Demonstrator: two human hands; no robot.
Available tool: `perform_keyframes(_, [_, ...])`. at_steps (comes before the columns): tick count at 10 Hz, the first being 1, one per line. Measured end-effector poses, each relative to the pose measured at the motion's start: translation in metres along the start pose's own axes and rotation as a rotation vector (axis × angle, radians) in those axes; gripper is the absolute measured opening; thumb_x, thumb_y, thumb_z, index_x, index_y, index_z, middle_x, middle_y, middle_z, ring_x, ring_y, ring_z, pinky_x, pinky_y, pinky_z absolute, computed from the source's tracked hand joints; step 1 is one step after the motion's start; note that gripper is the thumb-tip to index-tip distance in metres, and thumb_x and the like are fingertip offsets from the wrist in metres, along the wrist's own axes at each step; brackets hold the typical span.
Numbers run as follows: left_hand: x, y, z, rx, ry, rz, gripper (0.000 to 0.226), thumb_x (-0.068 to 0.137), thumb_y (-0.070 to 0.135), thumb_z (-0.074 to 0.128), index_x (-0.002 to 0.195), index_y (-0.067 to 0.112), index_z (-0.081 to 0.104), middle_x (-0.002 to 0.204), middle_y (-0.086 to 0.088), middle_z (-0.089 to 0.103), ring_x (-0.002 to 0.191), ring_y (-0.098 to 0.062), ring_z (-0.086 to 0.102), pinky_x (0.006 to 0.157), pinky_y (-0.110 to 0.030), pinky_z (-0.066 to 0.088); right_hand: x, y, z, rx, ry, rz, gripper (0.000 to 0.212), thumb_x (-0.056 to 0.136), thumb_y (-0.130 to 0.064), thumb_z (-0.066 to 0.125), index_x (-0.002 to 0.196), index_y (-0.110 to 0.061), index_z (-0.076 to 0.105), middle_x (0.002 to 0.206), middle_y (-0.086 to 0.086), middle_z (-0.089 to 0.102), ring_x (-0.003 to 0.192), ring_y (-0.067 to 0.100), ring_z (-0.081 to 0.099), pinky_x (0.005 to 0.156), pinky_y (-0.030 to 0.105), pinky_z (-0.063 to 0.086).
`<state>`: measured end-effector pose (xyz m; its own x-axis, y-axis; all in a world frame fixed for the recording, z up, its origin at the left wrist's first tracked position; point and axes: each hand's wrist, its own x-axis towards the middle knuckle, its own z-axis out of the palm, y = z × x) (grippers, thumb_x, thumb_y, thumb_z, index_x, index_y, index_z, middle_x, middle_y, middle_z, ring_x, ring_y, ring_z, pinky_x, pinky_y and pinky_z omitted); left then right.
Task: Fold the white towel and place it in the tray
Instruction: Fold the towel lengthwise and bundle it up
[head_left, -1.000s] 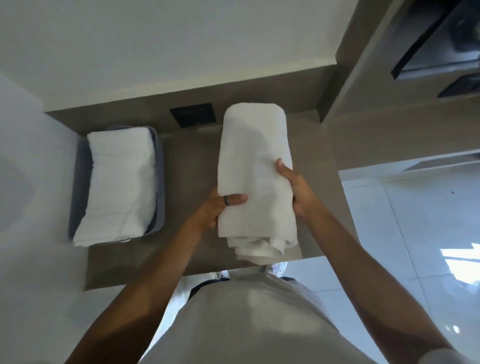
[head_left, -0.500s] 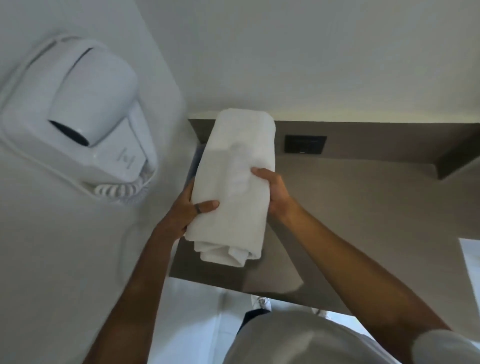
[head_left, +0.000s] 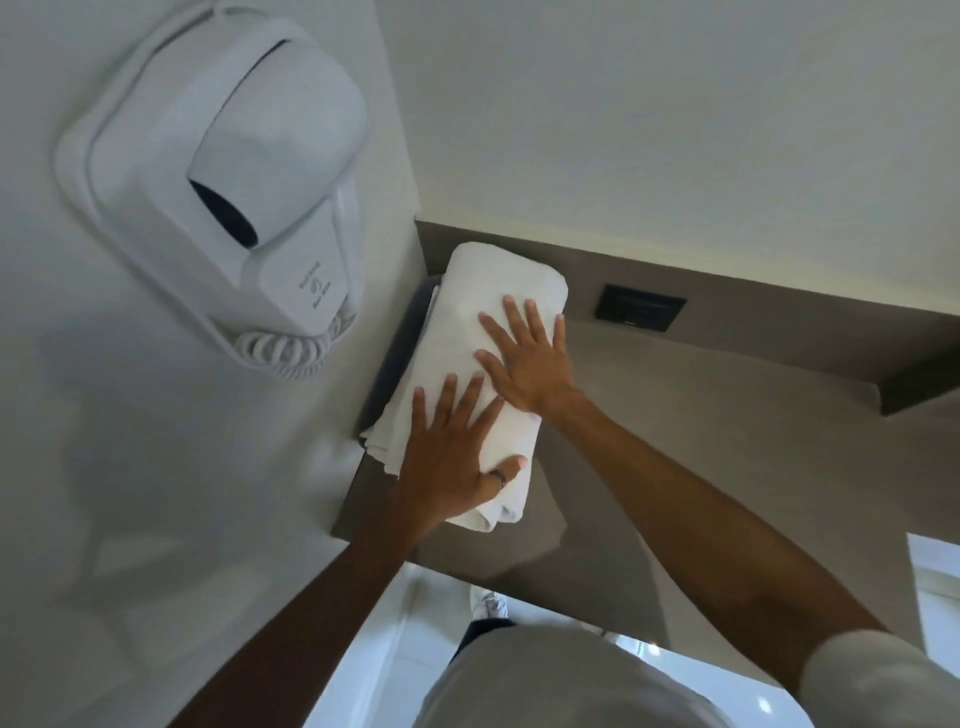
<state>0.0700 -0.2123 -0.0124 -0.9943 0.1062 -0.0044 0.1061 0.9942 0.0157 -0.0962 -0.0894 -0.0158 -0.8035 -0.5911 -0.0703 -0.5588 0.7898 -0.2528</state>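
The folded white towel lies lengthwise in the grey tray at the left end of the brown counter, stacked on another white towel whose edge peeks out below. Only the tray's left rim shows; the rest is hidden under the towels. My left hand rests flat on the near half of the towel, fingers spread, a dark ring on the thumb. My right hand lies flat on the middle of the towel, fingers spread. Neither hand grips anything.
A white wall-mounted hair dryer with a coiled cord hangs on the left wall beside the tray. A black socket plate sits in the backsplash. The brown counter stretches right; its front edge is near my body.
The towel went from being held in the air between both hands to lying in the tray. Both hands let go and now press flat on top.
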Motion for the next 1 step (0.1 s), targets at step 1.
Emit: perform_keyframes(1, [0.0445, 0.0119, -0.0314, -0.032, 0.094, -0.054, 0.083, 0.1, 0.072, 0.028, 0.16, 0.017, 0.043, 0.169, -0.019, 0.036, 0.155, -0.047, 0.036, 0.122, -0.072, 0.028, -0.0077, 0.009, -0.0431, -0.124, 0.215, 0.038, 0.07, 0.106, -0.062, 0.02, 0.167, -0.028, 0.016, 0.176, 0.009, 0.004, 0.161, 0.035, -0.001, 0.126, 0.066, 0.005])
